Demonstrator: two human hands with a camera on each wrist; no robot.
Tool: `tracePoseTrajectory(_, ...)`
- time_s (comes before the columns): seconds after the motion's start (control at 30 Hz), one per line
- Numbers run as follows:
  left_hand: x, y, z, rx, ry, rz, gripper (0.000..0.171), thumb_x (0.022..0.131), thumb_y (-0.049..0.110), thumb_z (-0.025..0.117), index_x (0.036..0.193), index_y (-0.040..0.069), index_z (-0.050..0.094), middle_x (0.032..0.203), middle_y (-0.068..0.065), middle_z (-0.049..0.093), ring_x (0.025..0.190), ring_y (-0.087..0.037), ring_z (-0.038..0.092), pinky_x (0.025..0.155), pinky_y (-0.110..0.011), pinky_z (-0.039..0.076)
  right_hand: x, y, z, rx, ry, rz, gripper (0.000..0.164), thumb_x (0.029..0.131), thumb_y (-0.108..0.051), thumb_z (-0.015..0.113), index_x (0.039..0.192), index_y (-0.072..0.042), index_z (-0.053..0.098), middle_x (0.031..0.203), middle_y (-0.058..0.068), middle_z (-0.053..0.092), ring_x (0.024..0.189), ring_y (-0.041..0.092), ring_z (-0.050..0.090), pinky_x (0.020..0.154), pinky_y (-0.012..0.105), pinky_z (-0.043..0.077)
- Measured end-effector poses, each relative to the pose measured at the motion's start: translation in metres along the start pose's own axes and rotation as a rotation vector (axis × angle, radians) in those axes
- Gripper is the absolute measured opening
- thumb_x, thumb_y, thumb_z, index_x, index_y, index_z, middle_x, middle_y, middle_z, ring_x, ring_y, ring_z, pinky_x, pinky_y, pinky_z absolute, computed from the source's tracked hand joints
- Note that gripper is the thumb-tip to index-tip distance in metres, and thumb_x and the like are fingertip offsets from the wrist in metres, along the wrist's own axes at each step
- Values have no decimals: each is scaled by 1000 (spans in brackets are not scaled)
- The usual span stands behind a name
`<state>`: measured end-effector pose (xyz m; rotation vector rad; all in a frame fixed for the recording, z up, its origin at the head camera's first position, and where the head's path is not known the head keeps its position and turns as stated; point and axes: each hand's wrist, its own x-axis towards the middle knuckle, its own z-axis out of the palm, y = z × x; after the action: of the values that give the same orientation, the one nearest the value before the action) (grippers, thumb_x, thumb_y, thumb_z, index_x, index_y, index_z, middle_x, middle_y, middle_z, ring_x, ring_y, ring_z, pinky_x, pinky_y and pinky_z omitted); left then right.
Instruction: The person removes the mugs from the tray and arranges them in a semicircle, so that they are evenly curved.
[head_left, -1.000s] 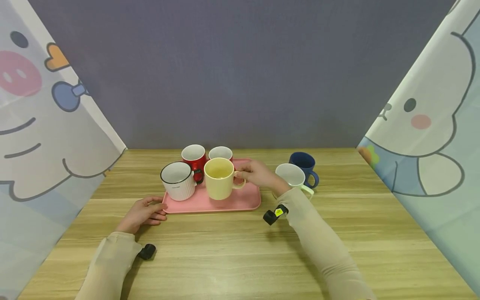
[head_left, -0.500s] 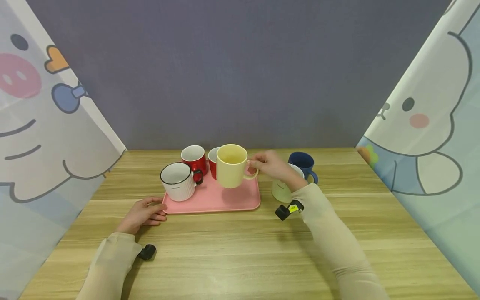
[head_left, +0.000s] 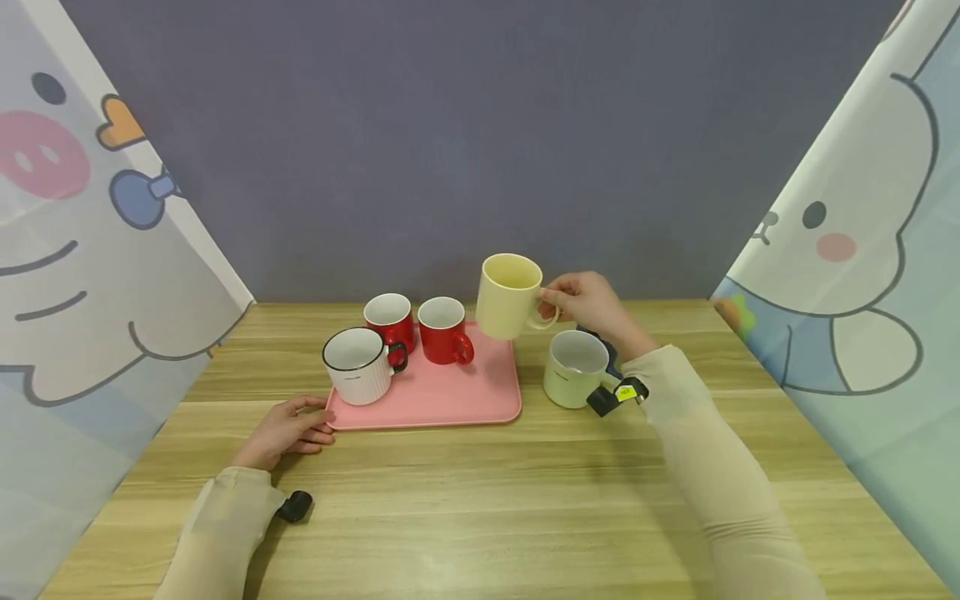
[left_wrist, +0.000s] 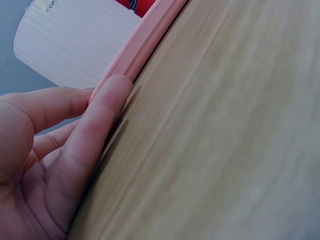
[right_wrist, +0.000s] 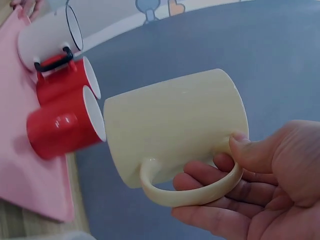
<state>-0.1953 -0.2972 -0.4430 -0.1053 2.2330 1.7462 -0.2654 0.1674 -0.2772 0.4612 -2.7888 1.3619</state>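
Observation:
My right hand (head_left: 588,304) holds a pale yellow mug (head_left: 508,300) by its handle, up above the right rear part of the pink tray (head_left: 450,408). In the right wrist view, fingers pass through the handle (right_wrist: 190,195) and the thumb presses near its top. My left hand (head_left: 288,429) pinches the tray's left front corner; the left wrist view shows the fingertips (left_wrist: 115,90) on the rim. On the tray stand a white ribbed mug (head_left: 356,375) with a black rim and two red mugs, one behind (head_left: 390,321) and one in the middle (head_left: 442,333).
Right of the tray stands a light green mug (head_left: 570,375) on the wooden table (head_left: 450,500). A dark blue mug (head_left: 609,348) is mostly hidden behind it and my right arm. A grey wall (head_left: 450,150) rises at the table's back edge.
The yellow mug has risen and moved right and back in my right hand, from low over the tray's middle, uncovering the middle red mug. My left hand has stayed at the tray corner.

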Motion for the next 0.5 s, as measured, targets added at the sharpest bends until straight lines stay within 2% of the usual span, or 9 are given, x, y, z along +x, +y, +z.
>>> tracePoseTrajectory(0.2,3,-2,2,-5,-14,-2,49,102,14,58,136,-15,38,85,-5,73,70,-12,71,61,-28,59,-2,9,-27,-29,34,46,32,104,-20,56,109,8,70,94,16,73,86,22,68,73,33,58)
tracePoseTrajectory(0.37,2,0,2,-10,-16,10,49,102,14,58,136,-15,38,84,-5,73,70,-12,71,61,-28,59,-2,14,-42,-24,68,82,35,104,-20,55,112,12,67,96,17,72,85,18,68,77,33,59)
tracePoseTrajectory(0.5,0,0,1,-7,0,11,48,102,13,58,135,-15,38,83,-5,73,70,-12,71,61,-28,59,-1,18,-50,-14,92,94,35,104,-18,55,111,15,66,93,16,72,80,12,67,72,26,58)
